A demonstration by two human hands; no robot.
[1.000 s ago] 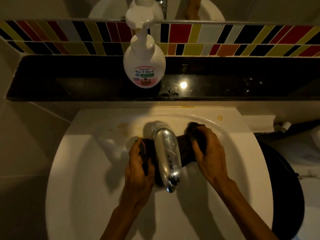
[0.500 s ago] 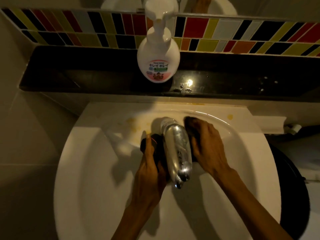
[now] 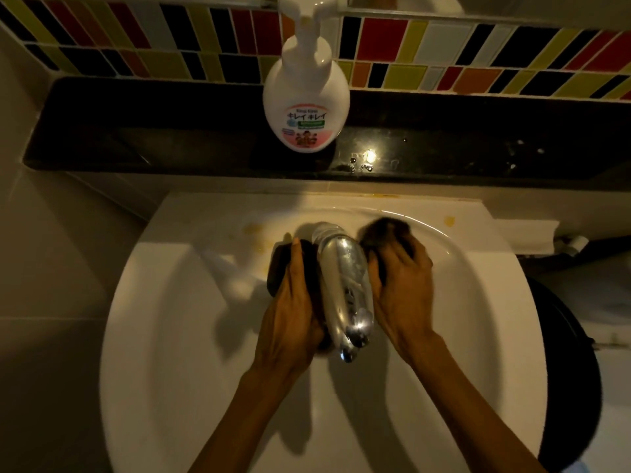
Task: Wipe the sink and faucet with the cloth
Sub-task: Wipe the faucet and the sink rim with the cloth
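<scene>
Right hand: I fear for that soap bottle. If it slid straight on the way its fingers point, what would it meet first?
Probably the sink's back rim, then the wall below the black ledge; the soap bottle stands off to the left. The right hand grips the dark cloth.

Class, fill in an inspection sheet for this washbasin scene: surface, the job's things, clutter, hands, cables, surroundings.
Surface: white sink, yellowish stains near its back rim.
Job's things: chrome faucet; dark cloth passed behind and under it, an end at each side.
Clutter: white pump soap bottle on the black ledge, water drops beside it.
Hands: left hand holds one cloth end in its grip; right hand holds the other.
Cables: nothing seen.
Surroundings: multicoloured tile strip above the ledge; dark round object, partly cut off, right of the sink.
</scene>
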